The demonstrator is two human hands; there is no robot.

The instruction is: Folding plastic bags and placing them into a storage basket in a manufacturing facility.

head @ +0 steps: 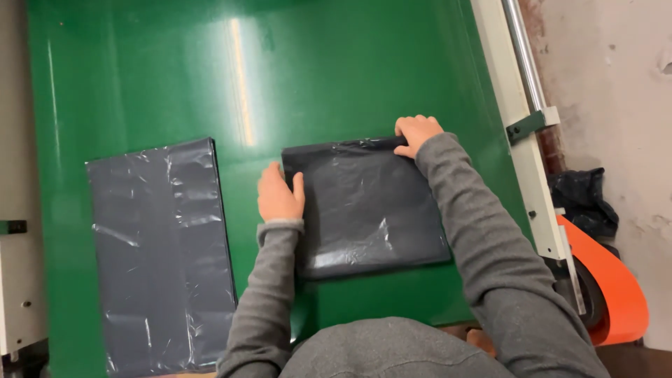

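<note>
A folded dark grey plastic bag (367, 206) lies on the green belt (315, 77) in front of me. My left hand (279, 195) rests flat against the bag's left edge, fingers together and thumb on the plastic. My right hand (417, 133) curls over the bag's far right corner, gripping the top edge. Both arms wear grey sleeves.
A second, larger dark grey bag (164, 255) lies flat on the belt to the left. A white frame rail with a metal rod (526, 84) borders the belt on the right. Beyond it sit an orange curved part (616, 287) and crumpled black plastic (584, 199).
</note>
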